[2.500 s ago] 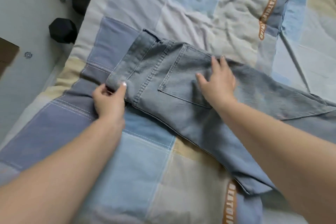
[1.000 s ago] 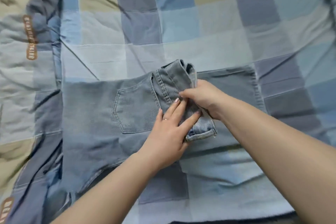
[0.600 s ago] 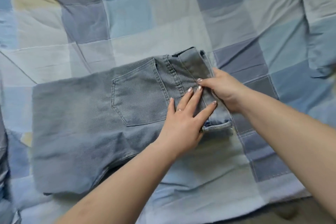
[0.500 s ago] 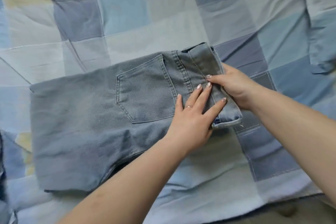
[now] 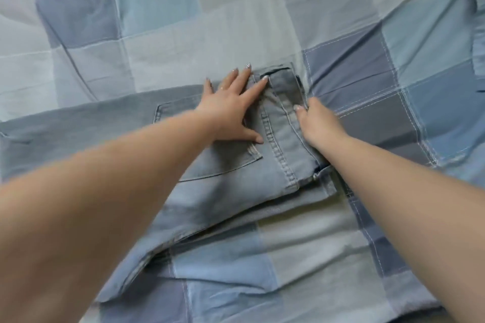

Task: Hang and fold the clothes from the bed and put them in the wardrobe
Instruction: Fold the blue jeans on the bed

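Observation:
A pair of light blue jeans (image 5: 225, 186) lies folded on the bed, back pocket up, waistband towards the right. My left hand (image 5: 231, 107) presses flat on the denim by the pocket's far corner, fingers straight and spread. My right hand (image 5: 317, 123) sits at the waistband's right edge, its fingers curled and pinching the band. The trouser legs run off to the left under my left forearm, which hides part of them.
The jeans rest on a patchwork bedspread (image 5: 210, 21) of blue, grey and pale squares, creased at the right. A dark strip of the bed's edge (image 5: 459, 317) shows at the bottom right corner.
My left hand has slid further up along the waistband to its far end. My right hand still holds the band's edge. The view has moved closer to the jeans.

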`<control>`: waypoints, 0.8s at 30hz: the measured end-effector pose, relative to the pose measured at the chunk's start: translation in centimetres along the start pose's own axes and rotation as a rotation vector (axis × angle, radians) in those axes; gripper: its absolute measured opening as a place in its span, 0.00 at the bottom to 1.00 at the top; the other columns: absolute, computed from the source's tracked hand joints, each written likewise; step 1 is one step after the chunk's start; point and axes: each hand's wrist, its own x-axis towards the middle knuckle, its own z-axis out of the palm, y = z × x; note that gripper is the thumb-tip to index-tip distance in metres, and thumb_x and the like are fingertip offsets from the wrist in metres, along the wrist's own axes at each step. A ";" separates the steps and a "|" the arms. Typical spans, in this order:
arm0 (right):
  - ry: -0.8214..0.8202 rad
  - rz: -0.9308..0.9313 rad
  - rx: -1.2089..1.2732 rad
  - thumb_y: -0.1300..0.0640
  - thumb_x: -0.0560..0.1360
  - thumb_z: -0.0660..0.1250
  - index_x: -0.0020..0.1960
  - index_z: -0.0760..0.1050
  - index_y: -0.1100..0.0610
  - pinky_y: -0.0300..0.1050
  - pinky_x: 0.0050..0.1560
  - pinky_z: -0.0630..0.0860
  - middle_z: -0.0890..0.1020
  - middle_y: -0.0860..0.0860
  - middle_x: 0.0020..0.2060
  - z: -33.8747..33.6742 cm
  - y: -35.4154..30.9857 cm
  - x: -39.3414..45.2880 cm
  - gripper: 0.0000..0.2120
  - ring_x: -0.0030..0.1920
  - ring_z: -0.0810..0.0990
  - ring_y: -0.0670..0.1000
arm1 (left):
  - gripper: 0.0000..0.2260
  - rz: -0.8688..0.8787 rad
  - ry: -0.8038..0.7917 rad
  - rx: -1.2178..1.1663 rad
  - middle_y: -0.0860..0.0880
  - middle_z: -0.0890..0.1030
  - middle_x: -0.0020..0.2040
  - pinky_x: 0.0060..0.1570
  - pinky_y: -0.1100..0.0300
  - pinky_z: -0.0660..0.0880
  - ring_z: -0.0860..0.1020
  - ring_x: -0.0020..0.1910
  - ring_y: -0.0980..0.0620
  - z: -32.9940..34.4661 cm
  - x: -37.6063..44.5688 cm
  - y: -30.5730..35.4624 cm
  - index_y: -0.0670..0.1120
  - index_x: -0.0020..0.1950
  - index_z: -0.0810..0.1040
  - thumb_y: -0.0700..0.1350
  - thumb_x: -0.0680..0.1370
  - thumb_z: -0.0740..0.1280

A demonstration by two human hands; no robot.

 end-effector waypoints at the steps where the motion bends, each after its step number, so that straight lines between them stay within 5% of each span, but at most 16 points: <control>1: -0.007 -0.011 -0.007 0.47 0.82 0.52 0.59 0.67 0.61 0.49 0.46 0.64 0.76 0.63 0.56 -0.1 0.1 0.3 0.17 0.58 0.74 0.63 | 0.55 -0.004 -0.069 0.003 0.48 0.38 0.79 0.69 0.30 0.47 0.40 0.78 0.45 -0.4 1.1 -0.2 0.59 0.76 0.36 0.72 0.63 0.68; 4: -0.040 -0.030 0.070 0.42 0.80 0.53 0.60 0.68 0.61 0.46 0.45 0.64 0.76 0.57 0.52 -1.1 0.4 -0.1 0.23 0.57 0.75 0.60 | 0.55 -0.021 -0.078 0.032 0.47 0.39 0.79 0.70 0.30 0.44 0.39 0.77 0.45 -1.3 1.4 0.3 0.57 0.78 0.39 0.72 0.63 0.69; 8: 0.006 -0.090 -0.095 0.34 0.75 0.57 0.63 0.67 0.56 0.51 0.51 0.72 0.78 0.58 0.56 -1.8 1.6 -3.9 0.29 0.57 0.76 0.61 | 0.38 0.223 0.387 -0.001 0.45 0.53 0.79 0.72 0.35 0.46 0.49 0.78 0.45 1.4 -2.7 2.0 0.50 0.78 0.54 0.68 0.74 0.58; 14: 0.086 -0.121 -0.099 0.41 0.75 0.65 0.66 0.63 0.55 0.53 0.50 0.74 0.80 0.60 0.55 -0.8 3.3 -5.7 0.27 0.55 0.77 0.63 | 0.31 0.202 0.039 0.068 0.52 0.45 0.80 0.74 0.40 0.40 0.43 0.78 0.52 1.6 -0.2 3.7 0.52 0.79 0.45 0.64 0.80 0.47; 17: 0.169 -0.131 -0.211 0.45 0.74 0.68 0.74 0.56 0.55 0.55 0.62 0.66 0.70 0.59 0.67 -0.2 3.1 -6.3 0.36 0.66 0.69 0.61 | 0.25 0.228 0.175 -0.131 0.51 0.52 0.79 0.74 0.42 0.41 0.48 0.78 0.52 1.1 -1.7 3.4 0.51 0.79 0.52 0.56 0.82 0.50; 20: 0.414 -0.455 -0.428 0.54 0.69 0.72 0.74 0.60 0.60 0.65 0.70 0.53 0.64 0.61 0.72 0.9 1.3 -7.8 0.38 0.72 0.62 0.61 | 0.23 0.072 0.412 -0.251 0.48 0.56 0.78 0.74 0.42 0.44 0.51 0.78 0.48 2.6 -6.6 2.6 0.48 0.77 0.58 0.49 0.82 0.55; 24: 0.369 -0.770 -0.429 0.53 0.72 0.60 0.69 0.69 0.59 0.68 0.67 0.59 0.69 0.59 0.70 6.7 -4.8 -10.2 0.26 0.71 0.67 0.58 | 0.27 -0.156 0.377 -0.227 0.43 0.59 0.77 0.72 0.40 0.48 0.54 0.77 0.43 7.6 -12.3 0.3 0.44 0.77 0.60 0.53 0.79 0.49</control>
